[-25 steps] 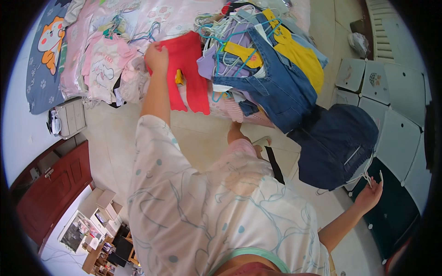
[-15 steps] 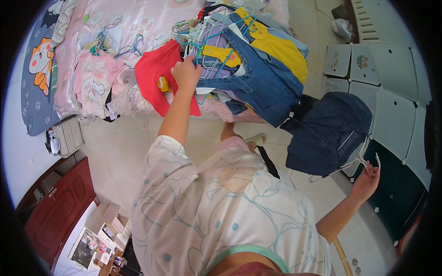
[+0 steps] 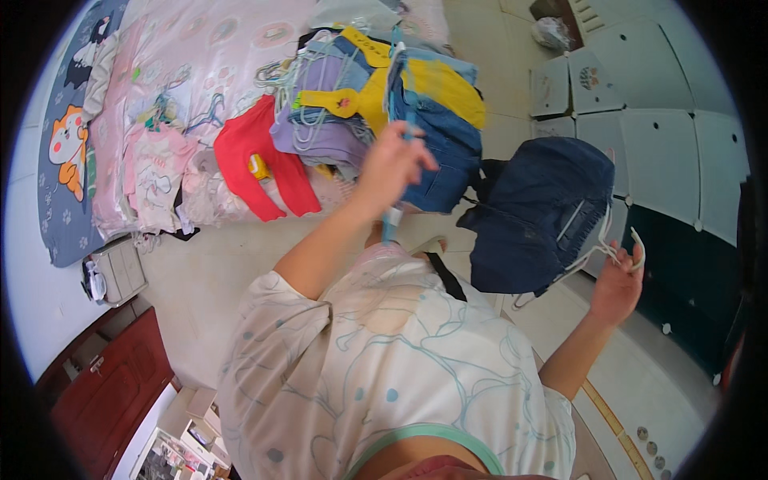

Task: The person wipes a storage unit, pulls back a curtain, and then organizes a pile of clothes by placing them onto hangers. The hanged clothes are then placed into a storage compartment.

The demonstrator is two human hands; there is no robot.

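My left hand [image 3: 396, 164], somewhat blurred, is closed on a light-blue clothes hanger [image 3: 391, 228] that stands nearly on edge. Denim overalls [image 3: 442, 164] hang from it, over the near right side of the clothes pile. Off to the right, the closed fingers of my right hand [image 3: 620, 282] hold a white clothes hanger [image 3: 638, 244]. A dark navy garment [image 3: 536, 220] spreads from that hanger, out over the floor beside the bed.
On the pink bed [image 3: 232, 40] lie a red garment [image 3: 276, 172], yellow clothing [image 3: 444, 88], purple clothing [image 3: 340, 144], pale pink clothes [image 3: 160, 168] and several loose hangers. White and dark-green cabinets [image 3: 668, 160] line the right side. A red door [image 3: 112, 384] is at lower left.
My left hand has moved right from the pile's left part, bringing the blue hanger and overalls upright and exposing purple clothing. My right hand still holds the navy garment's hanger; the view has shifted.
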